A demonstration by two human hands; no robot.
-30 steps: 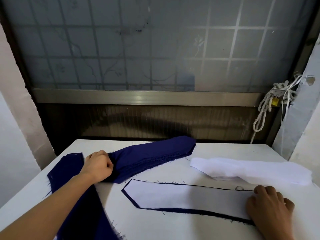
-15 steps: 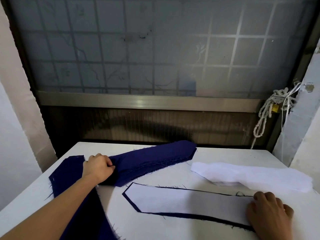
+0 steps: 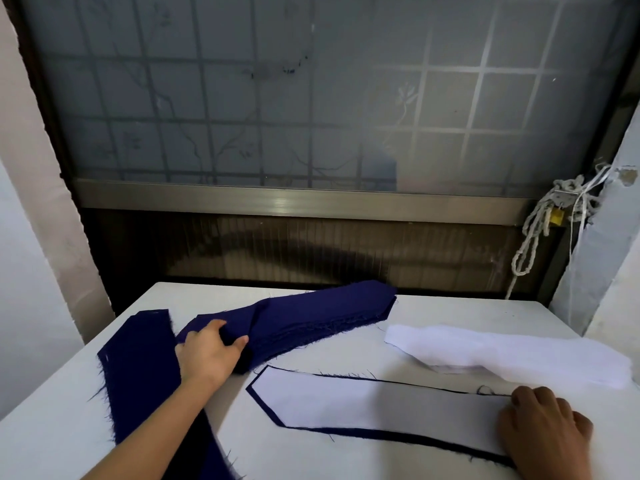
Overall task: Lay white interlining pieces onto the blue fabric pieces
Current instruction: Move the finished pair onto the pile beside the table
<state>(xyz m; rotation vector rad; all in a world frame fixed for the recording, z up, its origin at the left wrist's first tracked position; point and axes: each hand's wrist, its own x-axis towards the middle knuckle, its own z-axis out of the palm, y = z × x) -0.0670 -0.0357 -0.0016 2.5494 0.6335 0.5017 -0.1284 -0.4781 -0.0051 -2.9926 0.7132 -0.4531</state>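
Our left hand [image 3: 207, 353] pinches the near end of the blue stack [image 3: 311, 315], its length running far-right; our right hand [image 3: 543, 427], loosely bent, presses the covered piece [image 3: 381, 400], the white interlining pile [image 3: 502, 355] just beyond it.

There is one camera only, worn on the person's head, looking forward and down from close over the near side of the white table [image 3: 52, 438]. Its wide lens takes the tabletop in the lower half and the frosted window [image 3: 311, 98] straight ahead above; the left hand [image 3: 207, 355] and right hand [image 3: 543, 424] reach in from the bottom edge
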